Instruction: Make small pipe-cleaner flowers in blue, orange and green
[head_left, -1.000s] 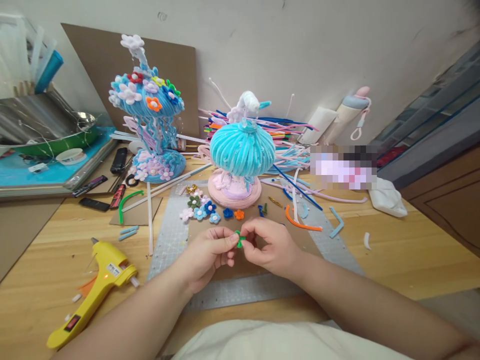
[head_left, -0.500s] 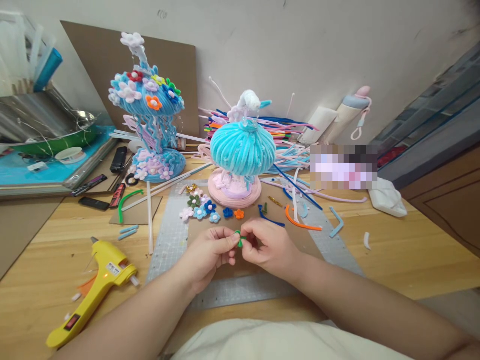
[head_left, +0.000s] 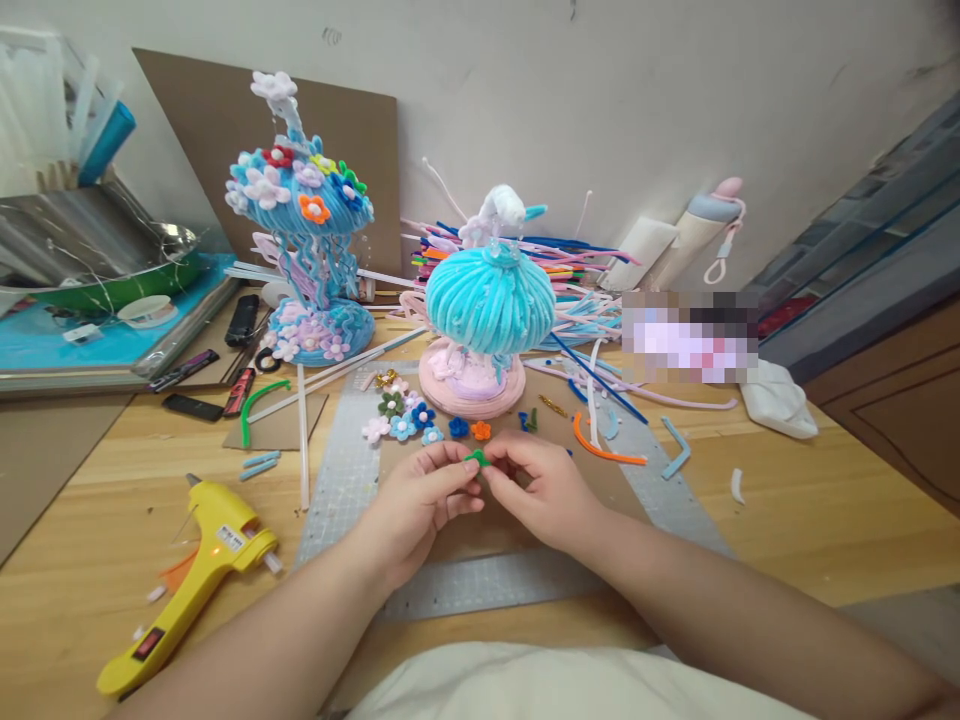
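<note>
Between the fingertips of both hands is a small green pipe-cleaner flower (head_left: 477, 457), partly hidden by the fingers. My left hand (head_left: 424, 500) pinches it from the left, and my right hand (head_left: 536, 490) pinches it from the right. Just beyond the fingers lie a blue flower (head_left: 459, 427) and an orange flower (head_left: 481, 430). Several more small flowers (head_left: 403, 427) in light blue, lilac, olive and blue are grouped to the left. Behind them stands a turquoise jellyfish-like pipe-cleaner figure (head_left: 491, 300) on a pink round base (head_left: 472, 400).
A yellow hot glue gun (head_left: 217, 570) lies at the left. A taller flower-covered blue figure (head_left: 307, 200) stands at the back left. Cut pipe-cleaner pieces, such as an orange one (head_left: 604, 450), are scattered at the right. Cardboard covers part of a grey cutting mat (head_left: 480, 590).
The green flower has turned between my fingers and now looks flatter and wider. My right fingers have straightened a little. The whole view has shifted slightly.
</note>
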